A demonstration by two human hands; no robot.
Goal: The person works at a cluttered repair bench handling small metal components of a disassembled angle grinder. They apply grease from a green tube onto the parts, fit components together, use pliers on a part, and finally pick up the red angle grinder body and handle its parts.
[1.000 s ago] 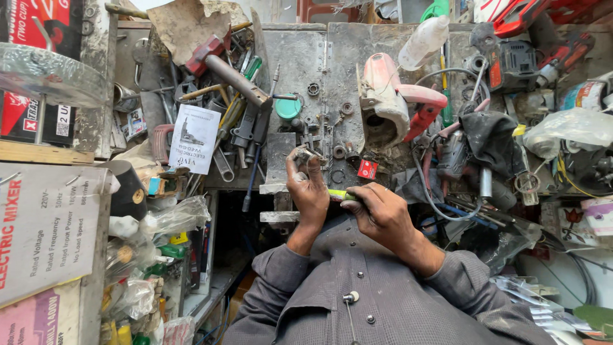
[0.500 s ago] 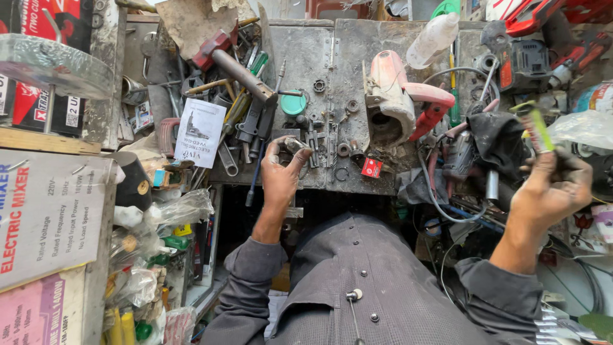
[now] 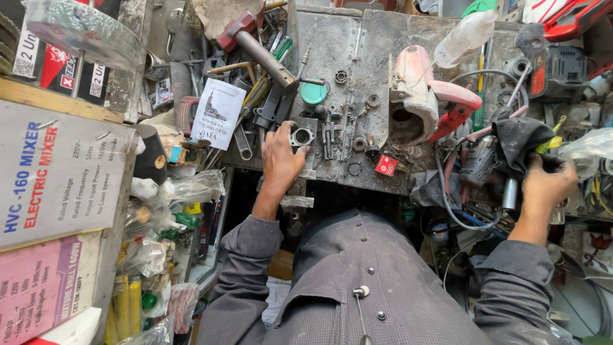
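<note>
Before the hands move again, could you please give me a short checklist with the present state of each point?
1. Left hand holds the square metal housing on the metal bench plate: ok.
2. Left grip firm: cannot tell.
3. Right hand in the pile by the black cloth; what it holds: cannot tell.
4. Small washers and rings lie loose beside the housing: not ok.
5. Pink grinder body lies apart from both hands: ok.

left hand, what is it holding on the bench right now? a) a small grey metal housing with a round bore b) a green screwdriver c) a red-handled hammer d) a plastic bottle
a: the left hand grips a small grey metal housing with a round bore, on the metal bench.
</note>
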